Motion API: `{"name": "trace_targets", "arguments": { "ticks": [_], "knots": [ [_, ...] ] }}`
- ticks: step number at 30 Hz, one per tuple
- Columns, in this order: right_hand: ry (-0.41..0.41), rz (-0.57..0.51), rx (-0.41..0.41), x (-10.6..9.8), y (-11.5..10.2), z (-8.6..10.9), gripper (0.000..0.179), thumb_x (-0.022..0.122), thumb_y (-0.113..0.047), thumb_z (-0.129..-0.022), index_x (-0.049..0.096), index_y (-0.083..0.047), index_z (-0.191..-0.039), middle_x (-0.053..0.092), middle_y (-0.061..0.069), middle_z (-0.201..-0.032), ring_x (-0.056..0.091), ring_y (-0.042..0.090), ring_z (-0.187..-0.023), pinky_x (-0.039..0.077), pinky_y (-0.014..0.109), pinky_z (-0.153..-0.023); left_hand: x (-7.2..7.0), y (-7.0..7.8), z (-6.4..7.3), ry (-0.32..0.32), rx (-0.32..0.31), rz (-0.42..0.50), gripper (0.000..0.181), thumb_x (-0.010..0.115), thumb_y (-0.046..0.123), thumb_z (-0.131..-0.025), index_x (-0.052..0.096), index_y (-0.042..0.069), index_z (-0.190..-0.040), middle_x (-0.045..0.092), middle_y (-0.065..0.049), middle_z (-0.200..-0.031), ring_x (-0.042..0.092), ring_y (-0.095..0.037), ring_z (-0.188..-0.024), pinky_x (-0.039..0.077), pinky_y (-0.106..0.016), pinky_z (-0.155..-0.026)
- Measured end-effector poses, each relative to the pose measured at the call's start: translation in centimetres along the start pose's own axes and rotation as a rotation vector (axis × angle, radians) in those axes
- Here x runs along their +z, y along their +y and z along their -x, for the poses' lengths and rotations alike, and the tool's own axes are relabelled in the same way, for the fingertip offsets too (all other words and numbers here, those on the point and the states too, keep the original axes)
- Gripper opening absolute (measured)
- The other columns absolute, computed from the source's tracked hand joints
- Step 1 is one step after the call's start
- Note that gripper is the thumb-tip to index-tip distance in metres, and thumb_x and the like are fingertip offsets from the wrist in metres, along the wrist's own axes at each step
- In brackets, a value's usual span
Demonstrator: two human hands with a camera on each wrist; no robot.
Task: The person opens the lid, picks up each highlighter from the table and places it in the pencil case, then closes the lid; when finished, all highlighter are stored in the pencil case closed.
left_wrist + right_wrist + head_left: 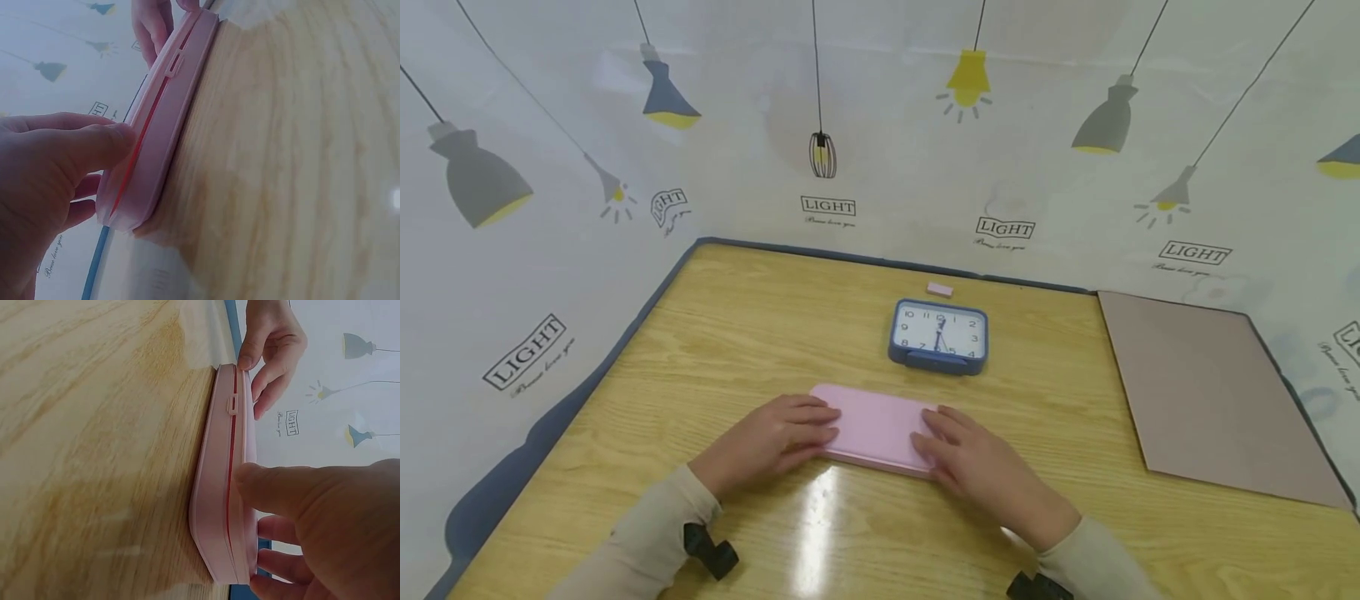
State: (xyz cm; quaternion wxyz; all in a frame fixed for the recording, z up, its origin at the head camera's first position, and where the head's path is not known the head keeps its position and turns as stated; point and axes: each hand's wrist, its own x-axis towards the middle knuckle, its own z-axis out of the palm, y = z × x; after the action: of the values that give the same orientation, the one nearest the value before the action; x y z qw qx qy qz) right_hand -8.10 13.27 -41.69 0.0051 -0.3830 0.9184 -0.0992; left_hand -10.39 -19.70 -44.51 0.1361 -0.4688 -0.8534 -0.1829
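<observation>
A pink pencil case with rounded corners lies flat on the wooden table, its lid down over the base. Along its front side a small clasp shows, beside a thin red line between lid and base. My left hand holds the left end, fingers over the top and thumb at the lid's front edge. At the opposite end my right hand holds the case in the same manner, its thumb against the lid's edge. Just behind the case stands a blue clock with a white face.
A small pink block, eraser-like, lies behind the clock. On the right of the wooden table is a flat brownish-pink board. A white sheet printed with lamps rises along the back and sides.
</observation>
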Motion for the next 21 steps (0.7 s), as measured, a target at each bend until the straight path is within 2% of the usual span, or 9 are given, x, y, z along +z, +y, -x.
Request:
{"name": "trace_targets", "arguments": {
  "ticks": [6,12,18,21],
  "knots": [
    [0.011,0.008,-0.002,0.3,-0.3,-0.2,0.04,0.068,-0.024,-0.092,0.064,-0.015,-0.131,0.052,0.016,-0.144,0.048,0.037,-0.135,0.042,0.051,-0.108,0.3,0.0,0.4,0.038,0.022,-0.017,0.035,0.077,0.02,-0.082,0.073,0.012,-0.115,0.069,-0.005,-0.125,0.062,-0.025,-0.119,0.049,-0.043,-0.103],
    [0.03,0.022,-0.001,0.7,-0.5,-0.2,0.038,0.068,-0.023,-0.092,0.066,-0.015,-0.129,0.054,0.016,-0.143,0.049,0.038,-0.133,0.043,0.051,-0.107,0.3,0.2,0.8,0.035,-0.015,0.01,0.033,0.078,0.02,-0.082,0.073,0.014,-0.115,0.068,-0.004,-0.126,0.061,-0.024,-0.12,0.048,-0.043,-0.104],
    [0.021,-0.008,0.027,0.6,-0.5,0.0,0.039,0.067,-0.023,-0.093,0.064,-0.014,-0.131,0.054,0.014,-0.143,0.049,0.035,-0.134,0.042,0.051,-0.109,-0.1,0.7,0.6,-0.008,-0.07,0.012,0.032,0.076,0.022,-0.084,0.073,0.016,-0.115,0.067,-0.003,-0.129,0.059,-0.023,-0.122,0.046,-0.044,-0.106],
    [0.093,-0.018,0.045,0.1,0.2,0.2,0.039,0.069,-0.022,-0.091,0.066,-0.012,-0.129,0.06,0.012,-0.137,0.053,0.033,-0.13,0.044,0.049,-0.108,-0.6,1.0,0.0,-0.05,-0.112,0.0,0.032,0.074,0.023,-0.087,0.071,0.014,-0.117,0.066,-0.004,-0.128,0.059,-0.023,-0.122,0.046,-0.044,-0.107]
  ]
}}
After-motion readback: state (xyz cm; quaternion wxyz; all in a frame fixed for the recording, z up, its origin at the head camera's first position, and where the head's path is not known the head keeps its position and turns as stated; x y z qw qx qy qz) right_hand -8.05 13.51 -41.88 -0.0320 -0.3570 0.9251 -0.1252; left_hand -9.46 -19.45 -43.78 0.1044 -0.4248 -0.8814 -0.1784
